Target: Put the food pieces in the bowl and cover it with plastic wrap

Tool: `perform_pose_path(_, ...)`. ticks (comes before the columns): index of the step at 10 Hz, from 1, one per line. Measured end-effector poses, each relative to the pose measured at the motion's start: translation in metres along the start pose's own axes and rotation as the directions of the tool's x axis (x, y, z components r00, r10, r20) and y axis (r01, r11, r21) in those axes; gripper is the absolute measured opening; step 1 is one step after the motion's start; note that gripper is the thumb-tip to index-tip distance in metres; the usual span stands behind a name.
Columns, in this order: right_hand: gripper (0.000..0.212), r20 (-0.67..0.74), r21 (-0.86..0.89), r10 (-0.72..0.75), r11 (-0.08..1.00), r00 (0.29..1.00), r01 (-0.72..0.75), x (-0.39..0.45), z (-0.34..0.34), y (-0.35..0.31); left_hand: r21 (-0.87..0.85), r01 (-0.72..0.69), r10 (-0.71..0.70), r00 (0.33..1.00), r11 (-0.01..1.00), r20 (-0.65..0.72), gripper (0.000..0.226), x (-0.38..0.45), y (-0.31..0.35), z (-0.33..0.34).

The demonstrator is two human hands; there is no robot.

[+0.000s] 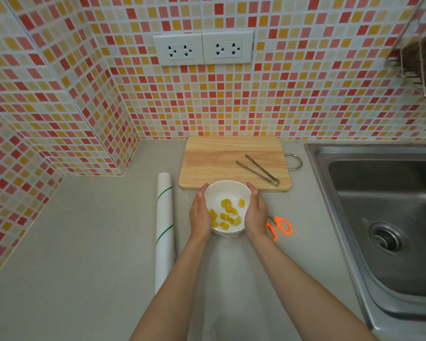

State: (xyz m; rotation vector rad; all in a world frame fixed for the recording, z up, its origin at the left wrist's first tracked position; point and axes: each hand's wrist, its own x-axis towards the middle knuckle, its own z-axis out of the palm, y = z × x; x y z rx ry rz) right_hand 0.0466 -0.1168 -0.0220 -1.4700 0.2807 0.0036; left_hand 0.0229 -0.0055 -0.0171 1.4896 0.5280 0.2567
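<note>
A white bowl (225, 193) stands on the grey counter just in front of the wooden cutting board (231, 153). Several yellow food pieces (228, 214) lie inside it. A thin clear film seems to lie over the bowl and bunch at its near base. My left hand (200, 215) presses flat against the bowl's left side, and my right hand (256, 212) against its right side. A white roll of plastic wrap (164, 225) with green stripes lies lengthwise on the counter to the left of my left arm.
Metal tongs (258, 169) rest on the board's right part. Orange-handled scissors (279, 227) lie just right of my right hand. A steel sink (389, 217) fills the right side. The tiled wall with sockets (203, 48) rises behind.
</note>
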Motion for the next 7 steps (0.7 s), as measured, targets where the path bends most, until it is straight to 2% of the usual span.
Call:
perform_pose_path(1, 0.038, 0.015, -0.008, 0.002, 1.000, 1.000, -0.002, 0.001, -0.002, -0.002, -0.055, 0.030, -0.028, 0.999, 0.998, 0.034, 0.042, 0.004, 0.001, -0.002)
perform_pose_path(5, 0.040, 0.089, -0.004, 0.067, 0.998, 0.994, -0.067, 0.002, -0.008, -0.011, -0.077, 0.033, -0.028, 0.997, 0.996, 0.067, 0.041, 0.006, -0.001, -0.003)
perform_pose_path(6, 0.039, 0.147, -0.043, 0.101, 0.994, 0.984, -0.095, 0.002, -0.014, -0.018, -0.023, 0.086, -0.083, 0.993, 0.996, 0.085, 0.044, 0.004, 0.005, -0.008)
perform_pose_path(7, 0.040, 0.159, -0.132, 0.095, 0.988, 0.983, -0.075, 0.006, -0.017, -0.024, 0.062, 0.071, -0.077, 0.992, 0.996, 0.104, 0.048, 0.009, 0.009, -0.016)
